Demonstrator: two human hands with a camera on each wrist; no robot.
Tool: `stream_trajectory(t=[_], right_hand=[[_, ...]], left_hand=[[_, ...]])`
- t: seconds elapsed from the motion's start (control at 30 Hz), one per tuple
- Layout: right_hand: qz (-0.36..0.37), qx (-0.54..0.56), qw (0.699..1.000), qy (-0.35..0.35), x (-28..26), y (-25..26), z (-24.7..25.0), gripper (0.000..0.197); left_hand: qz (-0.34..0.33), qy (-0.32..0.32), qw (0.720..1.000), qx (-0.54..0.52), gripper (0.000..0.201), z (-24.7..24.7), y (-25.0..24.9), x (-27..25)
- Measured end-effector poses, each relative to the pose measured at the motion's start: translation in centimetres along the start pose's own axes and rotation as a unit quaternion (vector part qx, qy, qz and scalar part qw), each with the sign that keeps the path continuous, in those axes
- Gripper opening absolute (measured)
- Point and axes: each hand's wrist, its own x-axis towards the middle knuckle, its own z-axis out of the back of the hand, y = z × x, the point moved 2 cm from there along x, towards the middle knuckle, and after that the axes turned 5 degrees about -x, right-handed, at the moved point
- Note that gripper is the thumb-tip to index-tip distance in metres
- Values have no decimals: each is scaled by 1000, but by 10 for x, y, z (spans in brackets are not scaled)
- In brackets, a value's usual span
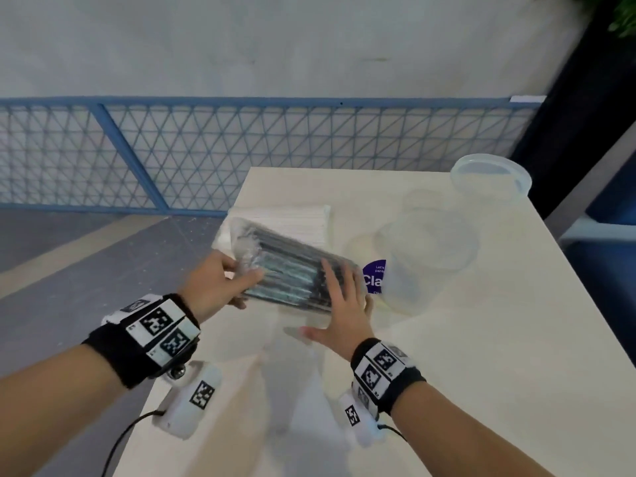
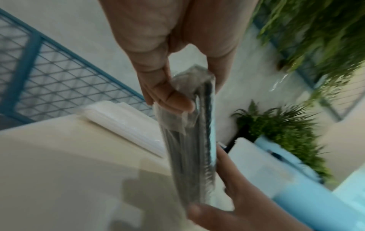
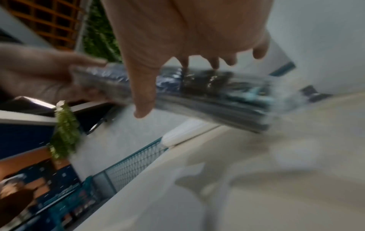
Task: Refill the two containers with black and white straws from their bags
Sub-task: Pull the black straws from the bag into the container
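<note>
Black straw bag (image 1: 292,270): pinched at its end by my left hand (image 1: 213,284); my right hand (image 1: 340,304) lies flat on it, fingers straight.
Containers (image 1: 426,256): both look empty.

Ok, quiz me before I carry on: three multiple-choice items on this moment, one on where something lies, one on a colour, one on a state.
1. Where is the bag of white straws?
A. lying on the table, beyond the held bag
B. in the right hand
C. inside a container

2. What colour are the straws in the bag of black straws?
A. white
B. black
C. red

3. What is the left hand doing?
A. resting flat on the table
B. hanging idle
C. pinching the bag's crumpled end

Answers:
1 A: the head view shows it flat on the table near the far left edge.
2 B: dark straws show through the clear wrap.
3 C: in the left wrist view thumb and fingers clamp the bag's end, while the right hand lies on it with straight fingers.
</note>
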Motion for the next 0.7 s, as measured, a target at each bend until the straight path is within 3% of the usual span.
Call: stream_trajectory(t=[0.1, 0.17, 0.23, 0.33, 0.5, 0.6, 0.7], right_hand=[[71, 69, 988, -122, -11, 23, 9, 113], [78, 159, 959, -222, -16, 23, 24, 97], [67, 248, 933, -254, -19, 16, 42, 83], [53, 361, 901, -234, -28, 5, 67, 72], [8, 400, 888, -227, -46, -21, 90, 63], [0, 390, 903, -177, -55, -37, 100, 69], [47, 415, 903, -98, -66, -50, 112, 56]], left_hand=[[-41, 45, 998, -29, 42, -32, -29, -31], [-84, 53, 995, -30, 51, -51, -44, -42], [-128, 65, 989, -20, 53, -67, -58, -50], [-207, 86, 974, -42, 32, -81, -70, -55], [-250, 76, 964, -49, 43, -101, -67, -47], [-211, 58, 971, -92, 66, -106, -55, -37], [-147, 171, 969, -97, 107, -112, -46, -33]])
